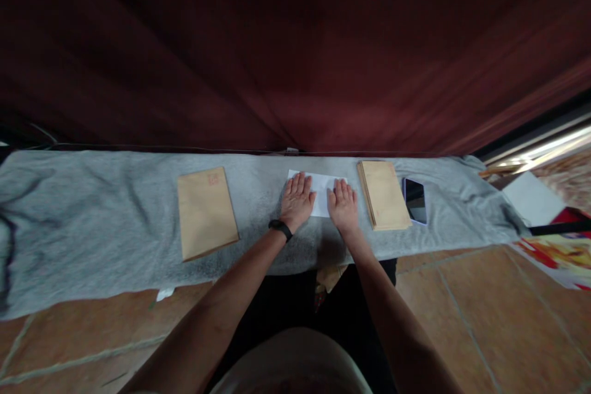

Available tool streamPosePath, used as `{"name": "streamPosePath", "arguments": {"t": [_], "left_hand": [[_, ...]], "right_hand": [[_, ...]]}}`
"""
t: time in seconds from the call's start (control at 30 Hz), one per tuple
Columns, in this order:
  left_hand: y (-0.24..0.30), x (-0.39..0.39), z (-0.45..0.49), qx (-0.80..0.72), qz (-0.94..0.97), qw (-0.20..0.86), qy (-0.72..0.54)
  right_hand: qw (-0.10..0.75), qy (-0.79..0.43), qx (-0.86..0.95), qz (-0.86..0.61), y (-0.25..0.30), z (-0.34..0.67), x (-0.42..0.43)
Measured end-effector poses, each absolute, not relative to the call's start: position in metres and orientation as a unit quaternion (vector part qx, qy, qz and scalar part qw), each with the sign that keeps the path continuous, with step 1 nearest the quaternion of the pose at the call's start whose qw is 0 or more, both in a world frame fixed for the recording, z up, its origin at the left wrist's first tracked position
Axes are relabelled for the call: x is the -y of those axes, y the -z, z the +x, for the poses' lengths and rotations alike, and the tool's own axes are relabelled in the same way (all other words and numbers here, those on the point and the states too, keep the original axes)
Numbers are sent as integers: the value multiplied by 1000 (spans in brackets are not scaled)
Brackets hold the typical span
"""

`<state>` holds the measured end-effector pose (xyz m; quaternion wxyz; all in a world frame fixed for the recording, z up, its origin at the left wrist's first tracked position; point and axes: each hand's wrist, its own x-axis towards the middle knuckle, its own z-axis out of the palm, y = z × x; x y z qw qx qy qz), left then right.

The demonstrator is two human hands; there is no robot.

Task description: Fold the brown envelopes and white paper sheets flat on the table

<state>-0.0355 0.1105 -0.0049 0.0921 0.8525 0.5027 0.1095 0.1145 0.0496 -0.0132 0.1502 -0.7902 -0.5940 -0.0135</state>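
Observation:
A white sheet of paper (322, 189) lies flat on the grey cloth in front of me, partly covered by both hands. My left hand (298, 200), with a black band at the wrist, rests palm down on its left part, fingers stretched out. On the right part of the paper lies my right hand (343, 204), also flat with the fingers extended. To the right of it sits a stack of brown envelopes (385, 195). Farther to the left are more brown envelopes (207, 212) with a red print near the top corner; neither hand touches them.
Grey cloth (115, 215) covers the long narrow surface. A phone (415, 200) lies just right of the envelope stack. Behind hangs a dark red curtain (295, 74). At the far right are a white box-like object (533, 198) and a colourful printed item (563, 252) above the tiled floor.

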Motion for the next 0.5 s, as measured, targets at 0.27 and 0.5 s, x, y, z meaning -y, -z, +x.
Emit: {"name": "streamPosePath", "arguments": {"t": [0.27, 0.5], "left_hand": [[6, -112, -37, -492, 861, 97, -86], [6, -110, -35, -495, 858, 85, -112]], "right_hand": [[144, -34, 669, -728, 15, 79, -62], [118, -2, 652, -749, 21, 106, -59]]}}
